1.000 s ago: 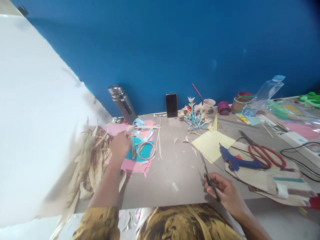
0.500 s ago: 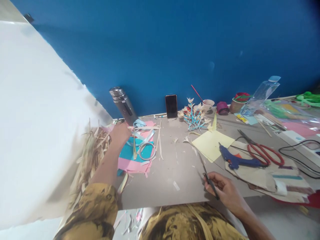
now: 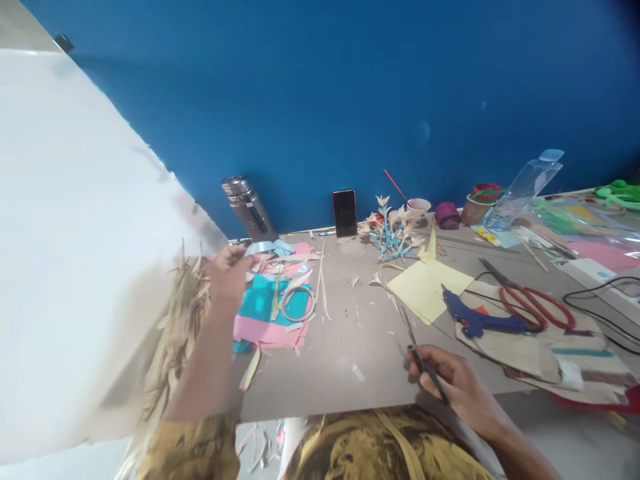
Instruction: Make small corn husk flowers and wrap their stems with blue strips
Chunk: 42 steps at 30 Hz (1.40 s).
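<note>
My left hand (image 3: pixel 230 268) is closed on one end of a light blue ribbon (image 3: pixel 270 247), above the left side of the table. Below it lie blue and pink paper sheets (image 3: pixel 270 328) with a roll of tape (image 3: pixel 312 308) on top. Dry husk strips (image 3: pixel 173 327) hang beside my left forearm. Near the table's front edge, my right hand (image 3: pixel 453 380) grips a pair of scissors (image 3: pixel 425 367) by the dark handles, blades pointing away from me. Pale yellow paper (image 3: pixel 425 287) lies beyond the blades.
A steel flask (image 3: pixel 250 210), a propped phone (image 3: pixel 345 213) and a blue-stemmed flower bunch (image 3: pixel 390 237) stand along the wall. To the right are a blue glue gun (image 3: pixel 480 321), red-handled scissors (image 3: pixel 537 307), black cable (image 3: pixel 595 328) and a tilted plastic bottle (image 3: pixel 525 190).
My left hand has drawn back slightly toward me, and the light blue ribbon now stretches up from the pile to it. The right hand with the scissors has barely moved.
</note>
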Each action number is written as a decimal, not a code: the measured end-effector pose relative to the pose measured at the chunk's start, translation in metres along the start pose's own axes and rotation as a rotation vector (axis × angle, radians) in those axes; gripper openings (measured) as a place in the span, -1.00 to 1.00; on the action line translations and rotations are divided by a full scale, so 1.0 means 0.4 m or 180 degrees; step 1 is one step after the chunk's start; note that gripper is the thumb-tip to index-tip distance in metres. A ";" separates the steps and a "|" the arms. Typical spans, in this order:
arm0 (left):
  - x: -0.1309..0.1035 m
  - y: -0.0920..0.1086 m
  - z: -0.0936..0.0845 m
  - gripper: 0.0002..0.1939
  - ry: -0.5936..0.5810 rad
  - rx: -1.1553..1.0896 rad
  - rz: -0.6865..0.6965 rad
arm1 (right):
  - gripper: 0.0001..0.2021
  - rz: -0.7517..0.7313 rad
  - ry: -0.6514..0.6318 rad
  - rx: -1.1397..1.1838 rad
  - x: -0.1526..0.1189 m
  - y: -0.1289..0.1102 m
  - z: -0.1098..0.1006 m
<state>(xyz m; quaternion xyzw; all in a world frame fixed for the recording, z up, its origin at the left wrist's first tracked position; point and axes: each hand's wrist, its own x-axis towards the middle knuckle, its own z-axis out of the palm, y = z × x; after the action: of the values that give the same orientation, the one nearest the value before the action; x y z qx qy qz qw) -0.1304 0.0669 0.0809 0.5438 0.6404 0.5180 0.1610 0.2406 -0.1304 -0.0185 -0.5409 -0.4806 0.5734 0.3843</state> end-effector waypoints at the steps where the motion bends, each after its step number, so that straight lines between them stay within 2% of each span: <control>1: -0.034 0.005 0.017 -0.78 -0.0157 -0.0142 -0.0001 | -0.46 0.0019 -0.0138 0.0081 -0.001 -0.015 0.009; 3: -0.104 0.022 0.053 -0.78 -0.0559 -0.0410 -0.0022 | -0.40 0.0002 -0.0428 0.0234 0.003 -0.044 0.037; 5: -0.166 0.045 0.085 -0.77 -0.0922 -0.0947 -0.0265 | -0.37 -0.0060 -0.0719 0.0319 0.017 -0.067 0.074; 7: -0.211 0.067 0.108 -0.77 -0.1050 -0.1113 -0.0329 | -0.36 -0.0075 -0.1009 0.0332 0.039 -0.081 0.115; 11: -0.259 0.073 0.129 -0.68 -0.1089 -0.1093 -0.0241 | -0.35 -0.0020 -0.1296 0.0469 0.084 -0.081 0.183; 16: -0.293 0.031 0.127 -0.53 -0.0922 -0.0610 0.0272 | -0.38 0.0049 -0.1449 0.0857 0.109 -0.076 0.223; 19: -0.311 0.021 0.118 -0.54 -0.0921 -0.0595 0.0276 | -0.39 0.0099 -0.1339 0.0855 0.113 -0.082 0.233; 22: -0.324 0.026 0.109 -0.55 -0.1184 -0.0917 0.0100 | -0.47 0.0081 -0.1020 0.0801 0.120 -0.083 0.242; 28: -0.312 0.024 0.089 -0.40 -0.2208 -0.1996 -0.0465 | -0.58 -0.0131 -0.0562 0.0487 0.124 -0.079 0.251; 31: -0.291 0.012 0.076 -0.27 -0.2869 -0.1950 -0.0773 | -0.61 -0.0299 -0.0418 0.0131 0.113 -0.090 0.246; 34: -0.271 0.001 0.068 -0.22 -0.3540 -0.1789 -0.0800 | -0.63 -0.0705 -0.0244 -0.0506 0.105 -0.100 0.237; 36: -0.262 -0.006 0.066 -0.30 -0.3784 -0.1733 -0.0789 | -0.64 -0.0954 -0.0147 -0.0844 0.102 -0.100 0.231; 38: -0.256 -0.012 0.068 -0.43 -0.3869 -0.1697 -0.0797 | -0.67 -0.1074 -0.0108 -0.0970 0.102 -0.094 0.228; 42: -0.248 -0.021 0.074 -0.64 -0.3721 -0.1726 -0.0885 | -0.70 -0.0932 -0.0126 -0.0738 0.101 -0.085 0.230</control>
<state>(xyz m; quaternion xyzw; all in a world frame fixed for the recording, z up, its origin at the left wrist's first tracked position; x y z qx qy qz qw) -0.0766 -0.0033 0.0263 0.5878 0.3586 0.2547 0.6790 0.1421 -0.0960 -0.0001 -0.4946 -0.6245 0.4626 0.3892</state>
